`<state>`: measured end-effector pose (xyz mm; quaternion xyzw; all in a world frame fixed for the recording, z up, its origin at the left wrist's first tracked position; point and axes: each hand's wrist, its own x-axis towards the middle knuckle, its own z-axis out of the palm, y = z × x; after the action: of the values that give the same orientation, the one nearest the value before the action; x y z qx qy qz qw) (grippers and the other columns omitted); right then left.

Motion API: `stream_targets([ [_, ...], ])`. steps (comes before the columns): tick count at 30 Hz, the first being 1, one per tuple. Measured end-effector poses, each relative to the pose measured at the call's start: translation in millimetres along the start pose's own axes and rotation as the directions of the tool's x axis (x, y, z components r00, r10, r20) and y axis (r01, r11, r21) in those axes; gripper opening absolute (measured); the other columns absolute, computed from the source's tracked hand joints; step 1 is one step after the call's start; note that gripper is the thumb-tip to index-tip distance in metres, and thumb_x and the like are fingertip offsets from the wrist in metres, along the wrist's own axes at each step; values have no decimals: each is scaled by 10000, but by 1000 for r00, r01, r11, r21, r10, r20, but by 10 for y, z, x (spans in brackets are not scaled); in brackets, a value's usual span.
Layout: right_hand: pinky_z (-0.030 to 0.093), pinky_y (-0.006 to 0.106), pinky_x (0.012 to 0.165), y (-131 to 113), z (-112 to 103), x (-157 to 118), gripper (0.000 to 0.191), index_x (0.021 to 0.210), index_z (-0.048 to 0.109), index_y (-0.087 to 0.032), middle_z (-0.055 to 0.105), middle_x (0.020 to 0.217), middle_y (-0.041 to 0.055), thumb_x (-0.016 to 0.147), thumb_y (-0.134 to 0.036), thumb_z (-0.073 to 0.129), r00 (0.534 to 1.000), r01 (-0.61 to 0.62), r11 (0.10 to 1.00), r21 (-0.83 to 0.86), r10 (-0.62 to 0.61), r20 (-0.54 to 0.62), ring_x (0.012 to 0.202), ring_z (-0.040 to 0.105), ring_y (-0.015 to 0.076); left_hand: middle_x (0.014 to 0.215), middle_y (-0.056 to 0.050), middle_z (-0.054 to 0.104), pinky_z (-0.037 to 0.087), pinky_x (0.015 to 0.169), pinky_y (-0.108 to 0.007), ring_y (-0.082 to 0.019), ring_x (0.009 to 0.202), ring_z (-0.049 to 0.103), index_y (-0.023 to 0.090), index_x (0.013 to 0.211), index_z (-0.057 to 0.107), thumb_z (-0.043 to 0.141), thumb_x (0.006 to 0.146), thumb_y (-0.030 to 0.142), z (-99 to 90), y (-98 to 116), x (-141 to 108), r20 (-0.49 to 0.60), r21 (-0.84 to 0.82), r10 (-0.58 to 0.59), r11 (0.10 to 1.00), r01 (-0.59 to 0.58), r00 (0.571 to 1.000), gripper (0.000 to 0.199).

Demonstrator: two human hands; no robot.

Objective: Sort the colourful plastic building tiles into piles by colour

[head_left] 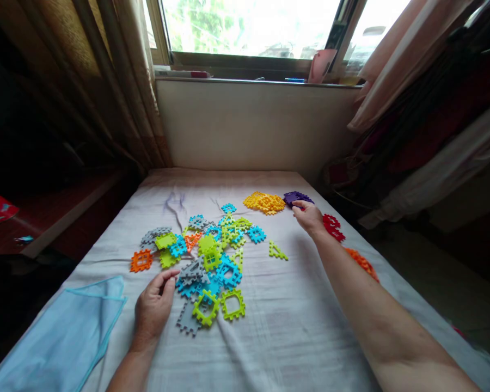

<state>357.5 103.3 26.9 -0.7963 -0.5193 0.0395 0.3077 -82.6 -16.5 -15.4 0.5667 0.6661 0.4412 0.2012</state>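
My left hand [155, 305] rests on the sheet with fingers loosely bent and a gap by the thumb. Its fingertips are beside grey interlocking tiles [193, 272] at the near left of a mixed heap. My right hand [309, 216] reaches to a pile of purple tiles [296, 197], fingertips at its near edge, thumb and index finger slightly apart; I see no piece between them. The heap also holds blue tiles [228, 271], lime green square frames [233, 304] and an orange triangle [193, 240]. A lime green triangle [277, 251] lies alone between the hands.
Yellow tiles [264, 202] are piled left of the purple ones. Red tiles [333, 227] and orange tiles [361, 263] lie along the right edge, partly behind my forearm. A light blue cloth [61, 332] lies at the near left. Beyond the white sheet [294, 326] stand a wall and window.
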Motion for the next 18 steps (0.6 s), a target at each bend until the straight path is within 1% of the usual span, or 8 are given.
stream_targets([
  [3, 537, 291, 713, -87, 41, -547, 397, 1099, 714, -154, 735, 933, 88, 801, -316, 509, 996, -12, 968, 250, -11, 88, 725, 697, 180, 885, -39, 775, 561, 723, -295, -218, 810, 718, 230, 879, 742, 506, 729, 517, 8, 10, -3, 8, -15, 21, 1000, -21, 1000, 401],
  [6, 536, 286, 686, -150, 74, -1047, 357, 1023, 731, -185, 724, 993, 82, 789, -346, 514, 992, 17, 934, 358, -60, 108, 680, 681, 161, 855, -33, 773, 549, 701, -283, -204, 765, 710, 227, 891, 739, 504, 739, 495, 13, -6, -1, 15, -30, 34, 999, -34, 999, 387],
  [8, 538, 295, 695, -168, 75, -1295, 342, 992, 734, -194, 724, 999, 76, 785, -356, 516, 993, 25, 928, 371, -65, 96, 666, 666, 156, 815, -26, 768, 541, 677, -273, -198, 744, 706, 230, 894, 739, 502, 744, 483, 15, -15, 3, 6, -36, 32, 999, -32, 999, 378],
  [10, 539, 313, 729, -173, 61, -1476, 324, 970, 734, -205, 729, 975, 67, 784, -351, 513, 996, 42, 937, 345, -68, 62, 678, 654, 162, 790, -22, 762, 536, 671, -266, -193, 741, 705, 227, 902, 737, 498, 749, 464, 17, -18, 7, -1, -42, 37, 998, -37, 999, 370],
  [14, 535, 330, 767, -203, 42, -1760, 305, 941, 729, -221, 723, 980, 72, 787, -286, 474, 996, 92, 961, 261, -91, -17, 808, 659, 193, 780, -30, 751, 533, 688, -264, -184, 734, 697, 206, 902, 730, 474, 759, 420, 21, -2, 5, 8, -21, 57, 998, -57, 998, 363],
  [16, 536, 325, 765, -264, 54, -1919, 307, 948, 725, -224, 718, 1001, 73, 800, -268, 460, 991, 128, 956, 263, -136, 10, 842, 662, 194, 761, -25, 745, 527, 680, -262, -180, 709, 686, 208, 897, 730, 472, 760, 402, 21, 11, -1, 7, 0, 57, 998, -57, 998, 350],
  [18, 535, 321, 770, -359, 69, -2095, 291, 957, 723, -233, 719, 995, 61, 822, -276, 469, 972, 193, 944, 270, -220, 76, 829, 664, 188, 748, -16, 741, 519, 672, -259, -177, 696, 678, 218, 892, 732, 479, 760, 382, 20, 27, -9, 2, 18, 57, 998, -57, 998, 329],
])
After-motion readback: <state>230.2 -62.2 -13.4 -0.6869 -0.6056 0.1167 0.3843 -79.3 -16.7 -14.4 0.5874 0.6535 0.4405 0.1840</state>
